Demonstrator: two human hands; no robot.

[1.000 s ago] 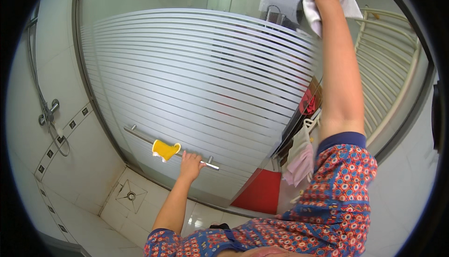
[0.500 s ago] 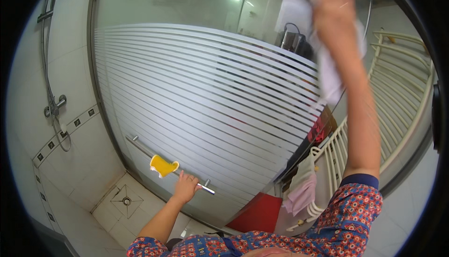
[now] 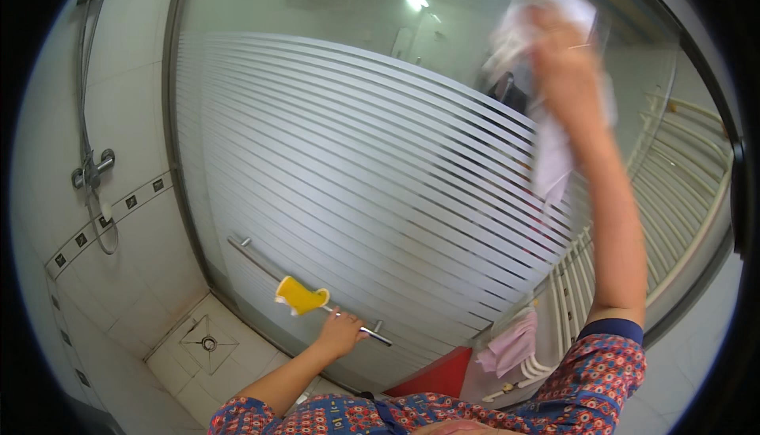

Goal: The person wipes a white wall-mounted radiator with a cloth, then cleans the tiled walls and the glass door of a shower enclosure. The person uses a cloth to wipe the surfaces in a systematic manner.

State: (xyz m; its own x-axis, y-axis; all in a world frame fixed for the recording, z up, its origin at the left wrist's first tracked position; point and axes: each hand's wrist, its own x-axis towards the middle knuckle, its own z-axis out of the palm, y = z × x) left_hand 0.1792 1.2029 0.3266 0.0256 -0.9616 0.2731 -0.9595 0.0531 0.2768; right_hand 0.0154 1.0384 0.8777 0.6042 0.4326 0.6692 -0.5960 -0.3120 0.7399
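Note:
My left hand (image 3: 342,334) is closed around the metal bar handle (image 3: 257,261) low on the striped glass door (image 3: 356,189). Just left of these fingers, a yellow piece with white edges (image 3: 302,296) hangs over the bar; whether it is a glove or a cloth I cannot tell. High on the right, my right hand (image 3: 566,63) presses a white cloth (image 3: 554,154) to the upper glass. Motion smears that hand, and the cloth's lower end dangles below it.
A cream towel rack (image 3: 681,174) stands at the right, with a pink towel (image 3: 508,344) low on it. Near the door's bottom is a red panel (image 3: 435,373). On the left tiled wall are a shower mixer (image 3: 93,167) and hose; a floor drain (image 3: 208,344) lies below.
The glass door has slid right with my left hand on its handle, covering more of the things behind it. My right hand and cloth have moved slightly down on the glass. The view has shifted a little.

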